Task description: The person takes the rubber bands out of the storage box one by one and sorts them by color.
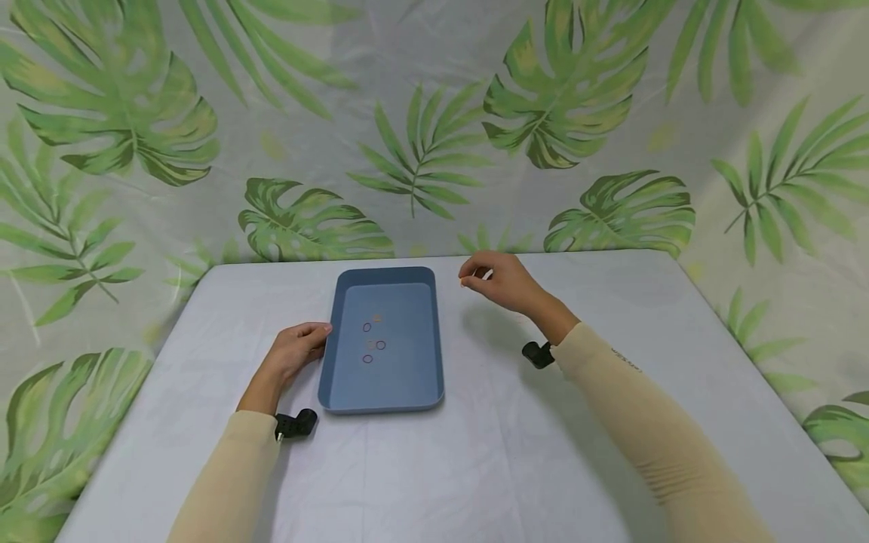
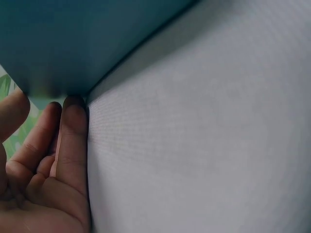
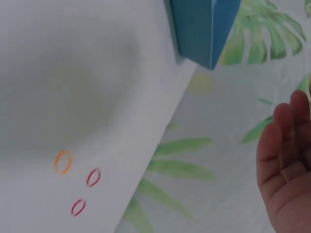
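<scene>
A blue rectangular tray (image 1: 390, 388) lies on the white table. Inside it are several thin small rubber bands, among them a red rubber band (image 1: 368, 359) and an orange rubber band (image 1: 377, 318). My left hand (image 1: 293, 348) holds the tray's left side, its fingers (image 2: 73, 126) against the outer wall. Past the tray's right rim, my right hand (image 1: 498, 280) is raised above the table, thumb and forefinger pinching a small orange rubber band (image 1: 462, 283), mostly hidden. An orange rubber band (image 3: 63, 162) and two red rubber bands (image 3: 93, 177) appear on the table in the right wrist view.
The white table (image 1: 543, 452) ends at a far edge just behind the tray. Behind it hangs a leaf-printed cloth (image 1: 421, 151). Black wrist cameras (image 1: 296, 424) are strapped to both forearms.
</scene>
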`<state>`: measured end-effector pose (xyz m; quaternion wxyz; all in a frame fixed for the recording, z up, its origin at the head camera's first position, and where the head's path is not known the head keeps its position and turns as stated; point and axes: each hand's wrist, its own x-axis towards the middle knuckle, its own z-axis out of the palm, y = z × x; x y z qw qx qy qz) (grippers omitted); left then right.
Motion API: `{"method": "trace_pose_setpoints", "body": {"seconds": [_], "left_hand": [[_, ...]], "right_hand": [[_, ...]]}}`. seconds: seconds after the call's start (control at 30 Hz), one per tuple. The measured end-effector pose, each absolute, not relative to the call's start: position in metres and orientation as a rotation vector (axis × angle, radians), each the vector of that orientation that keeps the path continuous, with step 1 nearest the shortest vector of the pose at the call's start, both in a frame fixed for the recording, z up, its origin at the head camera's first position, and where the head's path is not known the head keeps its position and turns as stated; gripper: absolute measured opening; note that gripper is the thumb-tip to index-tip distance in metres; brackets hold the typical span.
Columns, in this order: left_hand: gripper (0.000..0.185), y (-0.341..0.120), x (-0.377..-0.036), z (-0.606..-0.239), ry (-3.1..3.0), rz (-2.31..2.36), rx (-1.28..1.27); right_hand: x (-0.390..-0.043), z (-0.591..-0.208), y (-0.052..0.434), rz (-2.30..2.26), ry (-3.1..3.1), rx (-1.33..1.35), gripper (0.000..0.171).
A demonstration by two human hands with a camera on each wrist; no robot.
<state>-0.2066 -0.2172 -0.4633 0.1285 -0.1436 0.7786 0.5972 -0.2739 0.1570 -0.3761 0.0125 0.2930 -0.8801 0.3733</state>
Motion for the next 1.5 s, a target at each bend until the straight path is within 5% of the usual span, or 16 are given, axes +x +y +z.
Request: {"method": "trace_pose_setpoints", "body": {"seconds": [0.77,1.5], "left_hand": [[0.047,-0.221,-0.207,-0.466,2.246,1.749,-0.393],[0.049,-0.219,-0.208,-0.464,2.267,1.725,-0.403]], "right_hand": [[-0.292,-0.416,0.271,1.037,-3.040,0.469,0.021],[-0.293,-0.446,0.276,0.657,-3.135,0.569,0.009]]}}
